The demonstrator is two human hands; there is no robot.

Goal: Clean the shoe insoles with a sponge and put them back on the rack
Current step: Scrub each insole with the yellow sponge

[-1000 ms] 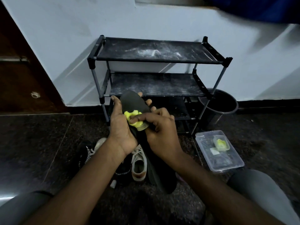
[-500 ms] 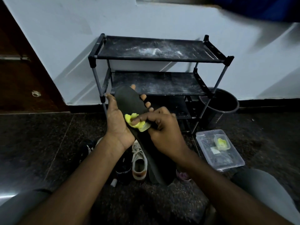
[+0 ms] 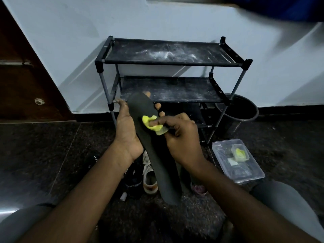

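- Our left hand (image 3: 127,132) grips the dark insole (image 3: 156,155) from behind, with the thumb on its left edge and fingertips showing past the right. We should brace near the toe end so it cannot flex away.
- The insole hangs tilted in front of the rack (image 3: 166,53), toe end up, not on any shelf.
- Our right hand (image 3: 182,139) pinches the yellow sponge (image 3: 151,123) against the insole's upper part. Long, firm strokes down to the heel would suit (dirt hardly shows in this dim light).
- Hidden: the insole's back face; the shoes (image 3: 149,178) beneath our arms, too covered to count; the rack's lowest shelf; and the plastic box (image 3: 252,176), its contents blurred.
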